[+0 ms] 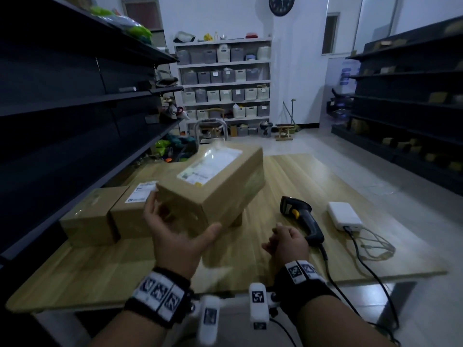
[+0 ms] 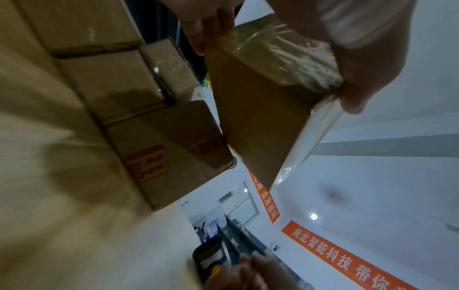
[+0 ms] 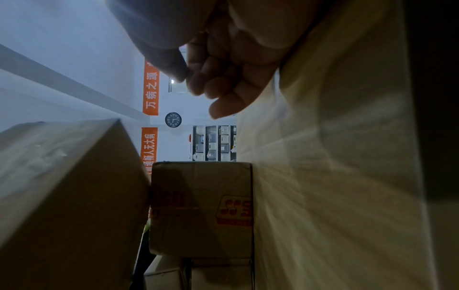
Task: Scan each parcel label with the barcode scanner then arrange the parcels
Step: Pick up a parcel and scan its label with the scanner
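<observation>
My left hand [image 1: 183,214] grips one end of a long brown parcel [image 1: 213,186], thumb on the near side and fingers [image 2: 206,25] on the far side. The parcel is lifted and tilted above the wooden table [image 1: 100,271], with its white label [image 1: 210,166] facing up. Its taped end shows in the left wrist view [image 2: 258,109]. The black barcode scanner [image 1: 300,216] lies on the table. My right hand [image 1: 283,239] hovers just left of its handle, fingers [image 3: 223,78] loosely curled and holding nothing.
Two brown parcels [image 1: 87,216] [image 1: 132,211] sit side by side at the table's left. A smaller box with red print [image 3: 201,208] stands behind the lifted parcel. A white power unit [image 1: 344,215] with cables [image 1: 370,246] lies to the right. Dark shelves [image 1: 62,101] flank the table.
</observation>
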Tool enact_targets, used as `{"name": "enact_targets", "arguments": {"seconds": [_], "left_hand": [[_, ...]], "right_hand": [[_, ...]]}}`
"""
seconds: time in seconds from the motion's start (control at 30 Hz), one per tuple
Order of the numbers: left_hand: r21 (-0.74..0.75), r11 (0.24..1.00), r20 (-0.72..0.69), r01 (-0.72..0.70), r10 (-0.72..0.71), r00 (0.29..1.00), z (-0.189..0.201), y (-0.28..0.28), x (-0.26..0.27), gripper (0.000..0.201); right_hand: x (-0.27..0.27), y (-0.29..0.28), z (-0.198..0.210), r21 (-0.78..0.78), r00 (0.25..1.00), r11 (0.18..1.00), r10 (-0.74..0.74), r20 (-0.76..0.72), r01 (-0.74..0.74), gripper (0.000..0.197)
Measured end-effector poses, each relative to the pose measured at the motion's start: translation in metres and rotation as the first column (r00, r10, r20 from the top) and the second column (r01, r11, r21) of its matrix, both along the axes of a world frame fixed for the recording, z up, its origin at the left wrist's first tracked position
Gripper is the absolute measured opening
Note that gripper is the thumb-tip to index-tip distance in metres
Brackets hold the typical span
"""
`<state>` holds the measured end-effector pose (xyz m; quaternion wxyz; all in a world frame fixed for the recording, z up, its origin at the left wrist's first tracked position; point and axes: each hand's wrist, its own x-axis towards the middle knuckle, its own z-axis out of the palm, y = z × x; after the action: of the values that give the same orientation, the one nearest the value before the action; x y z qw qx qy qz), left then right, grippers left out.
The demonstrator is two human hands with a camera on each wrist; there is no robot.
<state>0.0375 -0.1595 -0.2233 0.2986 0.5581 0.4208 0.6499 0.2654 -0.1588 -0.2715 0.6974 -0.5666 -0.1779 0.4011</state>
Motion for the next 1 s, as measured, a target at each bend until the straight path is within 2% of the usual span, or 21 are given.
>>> {"name": "enact_targets", "arguments": {"seconds": [0.1,0.2,0.33,0.5,0.7,0.8,0.9,0.97,1.0], "left_hand": [[0.024,0.999,-0.081,0.028,-0.026,0.996,-0.031,-0.008,-0.014,0.151],[-0.029,0.997,-0.132,0.077,-0.08,0.988,-0.051,-0.005,-0.026,0.162],[-0.176,0.966,-0.152,0.188,-0.215,0.965,-0.06,-0.001,-0.033,0.178],[-0.296,0.917,-0.204,0.267,-0.334,0.92,-0.059,0.003,-0.033,0.184],[-0.376,0.87,-0.132,0.321,-0.393,0.91,-0.061,0.016,-0.041,0.178],[-0.362,0.861,-0.055,0.357,-0.402,0.914,-0.062,0.022,-0.045,0.169],[-0.346,0.855,-0.021,0.387,-0.419,0.908,-0.064,0.027,-0.047,0.167],[-0.314,0.857,-0.006,0.409,-0.433,0.902,-0.069,0.032,-0.047,0.168],[-0.316,0.851,-0.004,0.419,-0.443,0.896,-0.068,0.032,-0.047,0.168]], "right_hand": [[0.001,0.001,-0.001,0.031,0.999,0.999,-0.024,-0.033,0.025,0.027],[0.0,0.002,-0.004,0.069,0.996,0.996,-0.047,-0.076,0.052,0.031],[0.004,0.003,-0.003,0.061,0.982,0.994,-0.076,-0.175,0.087,0.038],[0.009,0.002,0.0,0.004,0.964,0.994,-0.106,-0.243,0.111,0.044],[0.009,0.001,-0.006,0.04,0.946,0.989,-0.125,-0.3,0.144,0.035],[0.014,-0.001,0.0,0.061,0.929,0.991,-0.09,-0.358,0.119,0.041],[0.026,-0.006,0.023,0.094,0.958,0.992,-0.055,-0.281,0.084,0.041],[0.049,0.003,0.037,0.075,0.992,0.995,-0.064,-0.112,0.073,0.038],[0.063,0.011,0.044,0.016,0.998,0.998,-0.063,0.026,0.063,0.036]]}}
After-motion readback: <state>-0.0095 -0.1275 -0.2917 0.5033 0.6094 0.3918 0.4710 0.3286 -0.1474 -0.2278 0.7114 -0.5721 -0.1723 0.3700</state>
